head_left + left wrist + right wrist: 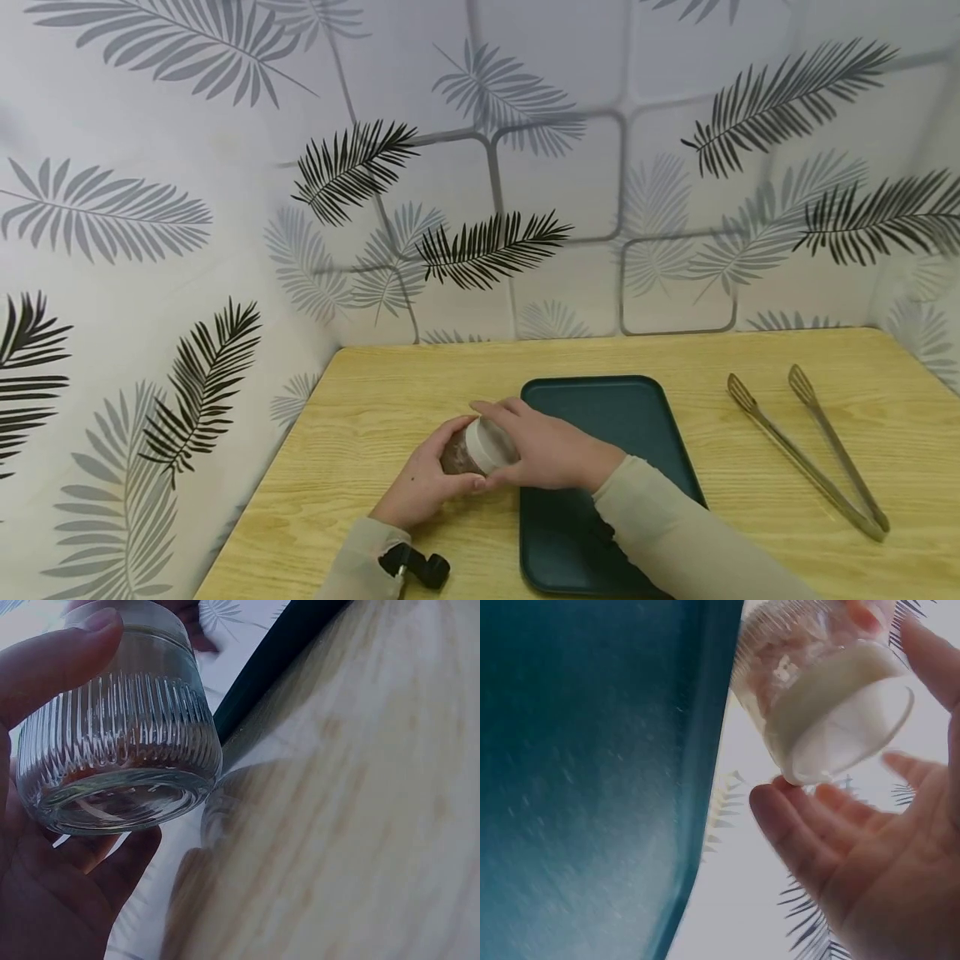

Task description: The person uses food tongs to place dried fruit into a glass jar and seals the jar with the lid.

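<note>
A ribbed clear glass jar (124,731) with a white lid (487,444) is held tilted above the table, near the tray's left edge. My left hand (423,485) grips the jar's body, thumb on one side and fingers on the other. Something brownish shows through the glass in the left wrist view, too unclear to name. My right hand (543,446) is cupped loosely around the lid. In the right wrist view its fingers (795,825) are spread, with fingertips at the lid's edge and the thumb slightly apart from it.
A dark green rectangular tray (600,400) lies on the wooden table (360,392), partly under my right forearm. Metal tongs (832,475) rest spread to the right of it. Leaf-patterned fabric or wall covering (555,275) rises behind the table.
</note>
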The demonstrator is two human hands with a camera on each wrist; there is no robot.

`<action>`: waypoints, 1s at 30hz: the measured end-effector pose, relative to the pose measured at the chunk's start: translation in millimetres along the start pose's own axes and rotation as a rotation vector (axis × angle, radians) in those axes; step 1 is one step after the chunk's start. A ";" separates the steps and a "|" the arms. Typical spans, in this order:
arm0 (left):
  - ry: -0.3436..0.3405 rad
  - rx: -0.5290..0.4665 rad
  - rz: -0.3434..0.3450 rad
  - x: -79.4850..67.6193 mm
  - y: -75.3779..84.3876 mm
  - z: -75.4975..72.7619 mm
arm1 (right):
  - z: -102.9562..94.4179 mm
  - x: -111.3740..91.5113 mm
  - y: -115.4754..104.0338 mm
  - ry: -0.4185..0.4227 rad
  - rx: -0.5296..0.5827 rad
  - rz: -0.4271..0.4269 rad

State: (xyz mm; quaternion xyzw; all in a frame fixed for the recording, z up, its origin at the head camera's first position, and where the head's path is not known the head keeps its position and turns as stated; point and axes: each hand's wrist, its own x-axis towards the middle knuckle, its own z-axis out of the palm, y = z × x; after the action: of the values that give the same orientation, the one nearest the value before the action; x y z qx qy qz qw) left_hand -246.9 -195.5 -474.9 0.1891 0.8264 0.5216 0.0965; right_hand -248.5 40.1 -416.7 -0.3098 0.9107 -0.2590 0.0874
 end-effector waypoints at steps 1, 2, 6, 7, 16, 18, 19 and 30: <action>0.004 0.006 -0.003 -0.1 0.1 0.0 | -0.8 -0.4 1.1 -0.007 -0.003 -0.040; 0.007 0.009 -0.007 -0.1 0.2 -0.1 | -1.9 -0.9 1.7 -0.014 -0.007 -0.075; 0.011 0.010 -0.014 0.0 -0.5 -0.2 | -2.3 -1.3 3.6 -0.027 -0.020 -0.135; 0.008 0.008 -0.013 0.1 -0.9 -0.4 | -2.1 -1.4 3.7 -0.027 -0.018 -0.132; -0.025 0.011 0.012 1.6 0.1 -0.3 | -2.6 -1.9 2.2 -0.013 -0.017 -0.071; -0.033 0.017 0.026 3.2 2.2 -0.3 | -4.2 -2.1 1.9 -0.004 -0.022 -0.051; -0.036 0.017 0.030 3.9 3.1 -0.4 | -4.8 -2.1 1.9 0.002 -0.023 -0.040; -0.050 -0.058 0.030 3.7 -0.5 0.8 | -2.3 -2.5 2.8 0.105 0.033 -0.002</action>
State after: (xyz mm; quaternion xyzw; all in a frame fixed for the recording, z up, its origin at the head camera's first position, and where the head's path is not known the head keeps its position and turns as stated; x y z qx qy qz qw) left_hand -250.1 -193.5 -475.5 0.2113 0.8055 0.5417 0.1147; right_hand -248.7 44.4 -416.2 -0.2952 0.9092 -0.2901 0.0444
